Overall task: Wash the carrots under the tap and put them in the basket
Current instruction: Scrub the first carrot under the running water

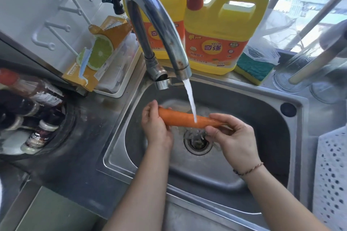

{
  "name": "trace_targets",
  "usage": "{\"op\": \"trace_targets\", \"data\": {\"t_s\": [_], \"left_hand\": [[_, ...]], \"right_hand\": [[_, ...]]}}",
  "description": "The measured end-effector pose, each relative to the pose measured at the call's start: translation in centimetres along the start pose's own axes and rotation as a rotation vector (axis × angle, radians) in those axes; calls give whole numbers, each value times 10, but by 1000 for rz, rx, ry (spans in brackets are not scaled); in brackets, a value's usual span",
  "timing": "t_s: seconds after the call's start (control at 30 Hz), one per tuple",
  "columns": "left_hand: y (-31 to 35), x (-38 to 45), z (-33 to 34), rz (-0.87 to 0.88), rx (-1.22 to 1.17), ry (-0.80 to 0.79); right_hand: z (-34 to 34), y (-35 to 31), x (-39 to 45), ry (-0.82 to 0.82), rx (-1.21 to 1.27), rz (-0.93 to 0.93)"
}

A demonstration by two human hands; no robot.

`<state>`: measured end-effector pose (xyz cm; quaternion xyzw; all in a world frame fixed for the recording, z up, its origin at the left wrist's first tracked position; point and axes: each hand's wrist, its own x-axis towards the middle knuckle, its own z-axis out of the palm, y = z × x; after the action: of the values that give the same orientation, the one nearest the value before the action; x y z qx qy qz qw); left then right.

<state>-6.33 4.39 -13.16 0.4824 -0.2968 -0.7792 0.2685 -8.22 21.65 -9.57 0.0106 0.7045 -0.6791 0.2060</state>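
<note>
You were in the washing step: your left hand (pixel 154 127) and right hand (pixel 231 137) held the carrot (pixel 180 118) by its ends, level over the sink (pixel 244 165), in the tap (pixel 159 24) stream. Next I think you had to turn it, then carry it right to the white basket (pixel 332 174)

The white perforated plastic basket (pixel 331 180) is running off the right edge. The left hand (pixel 155 125) is covering the long orange carrot's (pixel 185 119) thick end, the right hand (pixel 231 138) its tip. Blurred dark bottles (pixel 35 118) are sitting far left, labels unreadable.

two bare forearms, no sleeves; thin braided cord bracelet (pixel 247 169), brown and dark strands, on right wrist.
</note>
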Motion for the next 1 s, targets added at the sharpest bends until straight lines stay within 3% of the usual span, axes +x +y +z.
{"op": "trace_targets", "data": {"t_s": [0.1,0.23,0.33,0.47,0.53,0.6,0.67,0.77,0.83,0.9,1.0], "left_hand": [[4,1,-5,66,76,-119],[10,0,-18,128,315,-243],[9,-10,-27,151,460,-360],[17,-21,-40,248,491,-633],[16,-21,-39,384,575,-628],[10,-18,-33,396,460,-490],[0,-16,-22,247,232,-366],[-17,-21,-8,-37,27,-230],[-22,-26,-6,-278,-46,-200],[-21,-32,-4,-543,-121,-255],[-24,-38,-1,-665,-88,-327]], "right_hand": [[2,2,-2,22,157,34],[6,9,0,78,158,16],[20,10,7,226,179,0],[29,1,26,465,288,60],[28,-4,29,462,263,80],[28,-8,17,357,302,121],[22,-5,-6,196,224,125],[13,7,-30,-25,-117,93],[9,14,-37,-27,-344,29],[5,15,-38,54,-610,-181],[0,26,-39,18,-791,-347]]}}
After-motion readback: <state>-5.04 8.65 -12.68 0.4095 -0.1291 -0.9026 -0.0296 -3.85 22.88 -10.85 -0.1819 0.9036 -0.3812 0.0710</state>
